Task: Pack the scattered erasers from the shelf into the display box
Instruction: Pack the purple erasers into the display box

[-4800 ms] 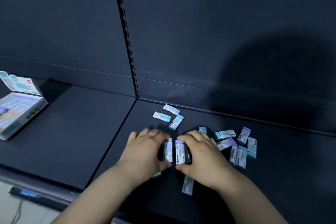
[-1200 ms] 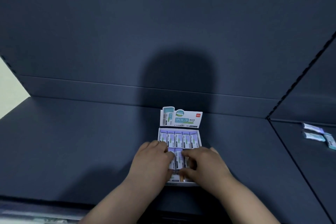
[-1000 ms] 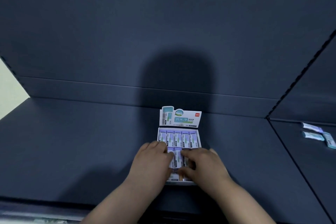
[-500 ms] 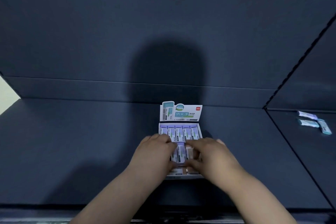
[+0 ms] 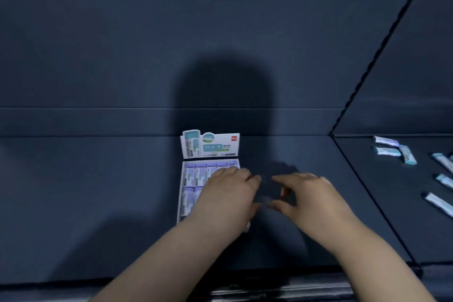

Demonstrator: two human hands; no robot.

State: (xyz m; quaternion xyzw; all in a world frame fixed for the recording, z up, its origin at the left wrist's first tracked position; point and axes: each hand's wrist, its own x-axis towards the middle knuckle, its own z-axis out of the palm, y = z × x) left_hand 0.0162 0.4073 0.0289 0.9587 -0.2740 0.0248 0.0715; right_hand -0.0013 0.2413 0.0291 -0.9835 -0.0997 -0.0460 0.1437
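Packing so far: the display box [image 5: 180, 198] sits open on the shelf [image 5: 98, 191] near the back wall. Its printed lid [image 5: 210, 146] stands up, with a far row of erasers [image 5: 196, 175] laid side by side and a near row begun at the left.
Left hand: the left hand [image 5: 230, 195] lies back-up over the box's right half, fingers loosely bent. Its underside is hidden, so I cannot tell whether it holds anything.
Right hand: the right hand [image 5: 311, 196] hovers over bare shelf just right of the box, thumb and fingers loosely curved apart, nothing visible between them.
Still loose: scattered erasers [image 5: 387, 151] lie well apart from the box, on the next shelf section to the right.
Risk: the left wrist crosses the box's front corner; dragging it sideways could skew the light box or tip up a seated eraser. The near row looks part-filled, so pieces could slump into the gap.
Change: half a second ago both hands met over the near row, fingertips on the erasers — now the right is off the box, both have shifted rightwards, and more loose erasers show at the edge of view.
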